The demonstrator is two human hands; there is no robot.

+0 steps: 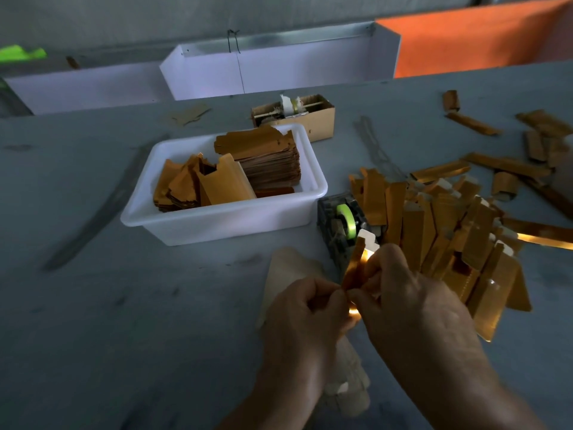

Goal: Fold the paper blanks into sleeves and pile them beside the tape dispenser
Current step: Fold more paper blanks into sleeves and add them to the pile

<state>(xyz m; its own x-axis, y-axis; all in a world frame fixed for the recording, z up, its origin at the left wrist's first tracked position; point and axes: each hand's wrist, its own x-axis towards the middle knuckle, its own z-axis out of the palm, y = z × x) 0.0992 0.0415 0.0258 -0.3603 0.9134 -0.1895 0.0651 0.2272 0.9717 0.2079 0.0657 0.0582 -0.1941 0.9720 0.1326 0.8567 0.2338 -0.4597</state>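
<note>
Two hands: left hand (305, 308), right hand (412, 302) pinch one paper blank (356, 268) | one tape dispenser (341, 225)

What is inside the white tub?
The white tub holds a tall stack of flat paper blanks at its right and a looser leaning bunch at its left. Its floor beneath them is covered.

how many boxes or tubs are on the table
2: a white plastic tub holding paper blanks, left of the tape dispenser, and a small cardboard box just behind the tub. None look hidden.
</note>
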